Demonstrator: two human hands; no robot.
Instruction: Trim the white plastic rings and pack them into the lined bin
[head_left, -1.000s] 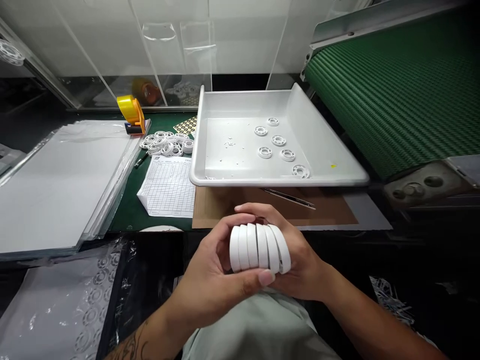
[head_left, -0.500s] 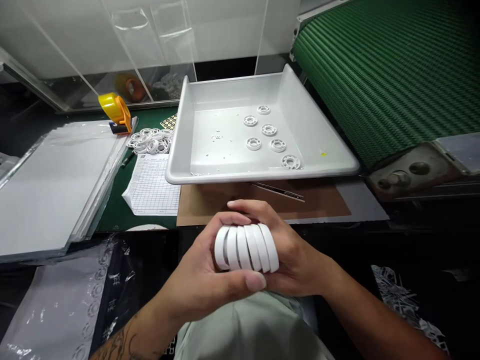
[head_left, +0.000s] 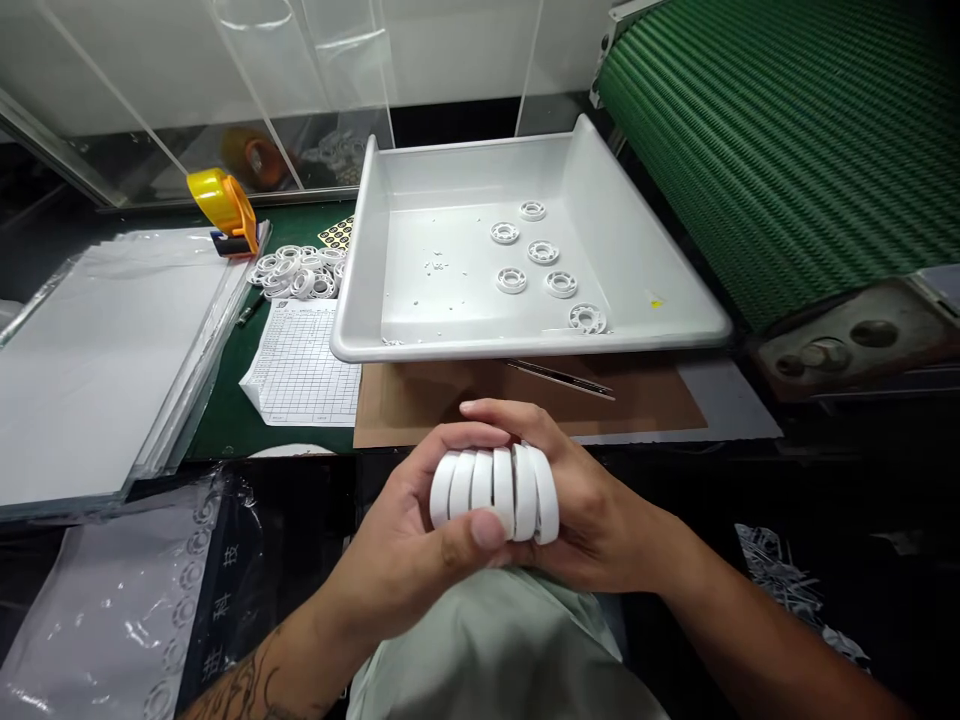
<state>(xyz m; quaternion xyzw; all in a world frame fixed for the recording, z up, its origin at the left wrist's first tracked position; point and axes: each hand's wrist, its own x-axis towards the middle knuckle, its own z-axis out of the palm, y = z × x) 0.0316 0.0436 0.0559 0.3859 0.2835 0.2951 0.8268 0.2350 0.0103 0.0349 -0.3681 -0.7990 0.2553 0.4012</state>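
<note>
A row of several white plastic rings [head_left: 482, 482], standing on edge side by side, lies between my two hands above my lap. My left hand [head_left: 420, 530] wraps the left end, its thumb pressed across the front of the rings and its index finger over the top. Around the right end curls my right hand [head_left: 592, 500], its fingertips meeting the left hand's at the back. Beyond them, a white tray [head_left: 450, 352] holds several loose rings [head_left: 542, 252] lying flat and small white scraps [head_left: 437, 266]. The undersides of the held rings are hidden.
Left of the tray are a pile of white rings [head_left: 289, 270], a printed form [head_left: 307, 360], a yellow tape dispenser [head_left: 229, 210] and stacked plastic bags [head_left: 82, 360]. Tweezers [head_left: 562, 379] lie on brown cardboard [head_left: 645, 400]. A green conveyor belt [head_left: 795, 130] runs at the right.
My left thumb has shifted left and up across the rings. The held rings have straightened and sit closer together on the left side. The camera view has shifted slightly.
</note>
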